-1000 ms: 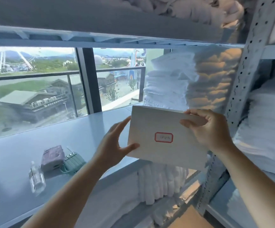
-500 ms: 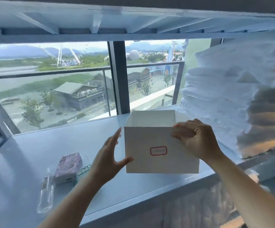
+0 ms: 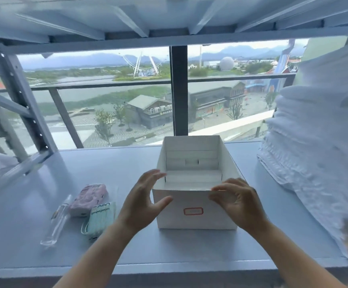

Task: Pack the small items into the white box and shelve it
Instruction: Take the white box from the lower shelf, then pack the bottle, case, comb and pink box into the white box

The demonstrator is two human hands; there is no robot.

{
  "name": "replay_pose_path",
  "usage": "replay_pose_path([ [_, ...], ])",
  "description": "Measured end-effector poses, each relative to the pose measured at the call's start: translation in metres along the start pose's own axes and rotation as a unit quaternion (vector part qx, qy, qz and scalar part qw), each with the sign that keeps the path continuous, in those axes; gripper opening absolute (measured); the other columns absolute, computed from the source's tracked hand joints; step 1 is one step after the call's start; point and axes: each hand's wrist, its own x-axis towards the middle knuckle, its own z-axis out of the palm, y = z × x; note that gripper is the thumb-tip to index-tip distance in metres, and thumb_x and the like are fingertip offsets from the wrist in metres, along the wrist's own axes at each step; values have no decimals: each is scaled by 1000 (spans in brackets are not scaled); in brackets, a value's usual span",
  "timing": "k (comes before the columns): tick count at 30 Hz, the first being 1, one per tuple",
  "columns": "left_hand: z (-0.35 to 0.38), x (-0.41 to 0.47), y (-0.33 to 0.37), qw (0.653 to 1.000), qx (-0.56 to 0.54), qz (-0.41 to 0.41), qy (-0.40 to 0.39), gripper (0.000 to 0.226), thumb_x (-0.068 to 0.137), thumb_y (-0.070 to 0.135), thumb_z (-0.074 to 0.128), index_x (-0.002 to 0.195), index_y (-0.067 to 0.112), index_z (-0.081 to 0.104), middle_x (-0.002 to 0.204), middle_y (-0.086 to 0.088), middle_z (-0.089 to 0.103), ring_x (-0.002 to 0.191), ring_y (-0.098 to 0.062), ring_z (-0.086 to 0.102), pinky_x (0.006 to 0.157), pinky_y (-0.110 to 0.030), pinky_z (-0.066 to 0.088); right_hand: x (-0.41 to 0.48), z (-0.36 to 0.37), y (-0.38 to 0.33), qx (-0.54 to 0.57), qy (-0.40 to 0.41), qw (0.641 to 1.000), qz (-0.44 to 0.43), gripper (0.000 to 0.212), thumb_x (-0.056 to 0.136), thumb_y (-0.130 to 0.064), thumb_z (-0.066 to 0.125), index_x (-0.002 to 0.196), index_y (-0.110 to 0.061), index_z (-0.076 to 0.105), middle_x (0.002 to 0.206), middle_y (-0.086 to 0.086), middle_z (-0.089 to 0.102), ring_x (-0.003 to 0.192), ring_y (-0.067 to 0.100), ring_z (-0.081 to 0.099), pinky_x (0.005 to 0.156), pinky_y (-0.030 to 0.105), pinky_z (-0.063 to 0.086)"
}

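Two hands at the white box (image 3: 198,213), which sits upright on the grey shelf (image 3: 272,235), open top up, roughly centre and near the front edge. Inside I see only folded cardboard flaps. Red-bordered label (image 3: 193,211) on the near wall, text unreadable.

Left hand (image 3: 141,204): at the box's near-left corner, fingers spread and loosely curled over the left rim, thumb lying against the front wall. Not clamped; looks like light contact at most, nothing held.

Right hand (image 3: 237,201): at the near-right part of the front rim, fingers curled, fingertips (image 3: 215,189) right on the top edge. Can't tell whether it's pinching the rim or just touching it. Nothing else in that hand.

Small items are all outside the box, left of it on the same shelf, clustered:
- clear spray bottle (image 3: 57,220), lying on its side, furthest left
- pink packet (image 3: 88,198), just right of the bottle
- green masks in a clear sleeve (image 3: 100,221), in front of the pink packet and touching it, nearest the left forearm

Stack of white folded towels (image 3: 318,152) fills the right end of the shelf, close to the box but apart from it. Window behind, another shelf overhead.
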Motion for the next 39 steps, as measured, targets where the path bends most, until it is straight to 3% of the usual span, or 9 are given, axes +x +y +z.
replay_pose_path([
  [3, 11, -2, 6, 999, 25, -18, 16, 44, 75, 29, 74, 117, 28, 59, 130, 11, 45, 121, -9, 46, 93, -28, 43, 5, -12, 11, 21, 18, 1000, 14, 35, 62, -38, 76, 94, -25, 70, 105, -7, 61, 101, 10, 55, 89, 17, 41],
  [8, 23, -6, 14, 994, 11, -103, 34, 48, 78, 30, 71, 123, 26, 54, 141, 2, 39, 126, -10, 40, 92, -29, 45, 3, -21, 28, 76, -45, 988, 126, 90, 57, -56, 69, 135, -22, 40, 147, 2, 32, 135, 13, 30, 107, 34, 35],
  [12, 30, -6, 23, 986, -3, -159, 49, 61, 79, 32, 69, 133, 21, 44, 146, -3, 38, 136, -12, 30, 103, -43, 40, 2, -21, 25, 122, -84, 977, 154, 87, 68, -44, 72, 140, -16, 31, 135, -11, 41, 127, 5, 36, 96, 16, 28],
  [18, 34, -19, 35, 979, -18, -192, 67, 57, 79, 36, 68, 130, 23, 47, 148, 1, 34, 136, -11, 30, 103, -44, 41, -1, -26, 22, 187, -75, 963, 179, 82, 69, -31, 77, 138, -14, 36, 110, -38, 41, 105, -15, 44, 93, 18, 34],
  [22, 35, -34, 43, 972, -36, -204, 109, 54, 78, 34, 69, 127, 26, 49, 146, 5, 36, 130, -3, 32, 100, -39, 44, -10, -29, 19, 203, -82, 959, 177, 74, 68, -28, 78, 132, -26, 42, 94, -46, 35, 88, -27, 42, 89, 17, 35],
  [26, 35, -46, 48, 969, -31, -205, 131, 50, 79, 34, 68, 125, 27, 50, 144, 7, 38, 123, 7, 29, 97, -33, 44, -18, -30, 15, 205, -88, 961, 163, 58, 67, -24, 79, 99, -51, 40, 94, -44, 39, 89, -34, 40, 86, 17, 36],
  [29, 32, -48, 48, 970, -18, -202, 132, 51, 79, 32, 69, 126, 25, 49, 142, 8, 39, 125, 3, 31, 101, -40, 43, -20, -33, 13, 182, -97, 967, 152, 63, 67, -29, 79, 121, -35, 46, 103, -39, 43, 98, -28, 43, 91, 20, 38],
  [32, 25, -46, 48, 974, 9, -190, 122, 55, 80, 34, 68, 129, 21, 47, 135, 9, 43, 127, -7, 39, 105, -34, 37, -11, -36, 5, 74, -96, 986, 111, 93, 63, -52, 70, 139, -12, 33, 144, -3, 39, 134, 6, 33, 111, 30, 27],
  [39, -16, -49, 35, 973, 92, -202, 70, 59, 85, 41, 59, 136, 21, 40, 143, 5, 40, 133, -10, 33, 101, -16, 20, 19, -18, -33, -27, -126, 992, -8, 82, 75, -52, 63, 140, -16, 31, 152, 2, 28, 139, 17, 25, 109, 28, 23],
])
